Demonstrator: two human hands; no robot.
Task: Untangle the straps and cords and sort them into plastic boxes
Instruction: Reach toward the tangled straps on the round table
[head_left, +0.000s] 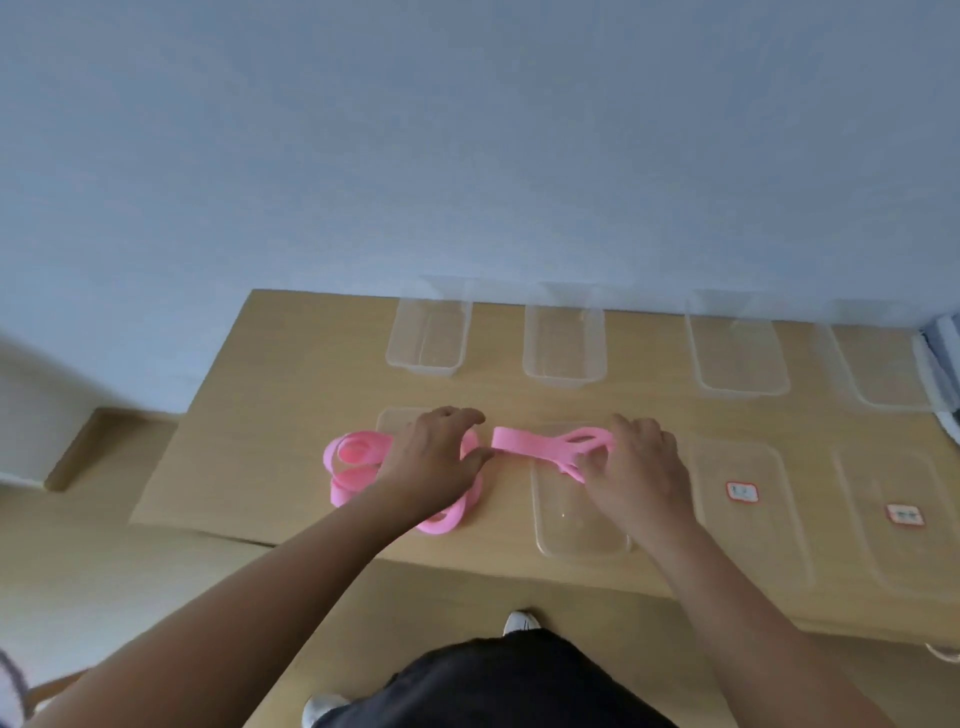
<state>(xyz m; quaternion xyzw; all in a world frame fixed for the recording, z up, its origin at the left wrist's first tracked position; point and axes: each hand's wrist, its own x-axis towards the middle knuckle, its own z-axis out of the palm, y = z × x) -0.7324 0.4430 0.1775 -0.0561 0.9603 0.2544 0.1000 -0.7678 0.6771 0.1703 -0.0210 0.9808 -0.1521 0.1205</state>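
Observation:
A long pink strap (524, 443) lies in loops across the wooden table (291, 415). Its loose coils pile up at the left, and one flat stretch runs right between my hands. My left hand (436, 457) pinches the strap near the middle, thumb against the band. My right hand (634, 467) grips folded loops of the same strap above a clear plastic box (576, 540). Part of the strap is hidden under both hands.
Several clear plastic boxes stand in a far row (431, 338) (563, 343) (735, 348). Flat clear lids with small labels (742, 491) (905, 514) lie at the right. A wall rises behind the table. The table's left edge drops to the floor.

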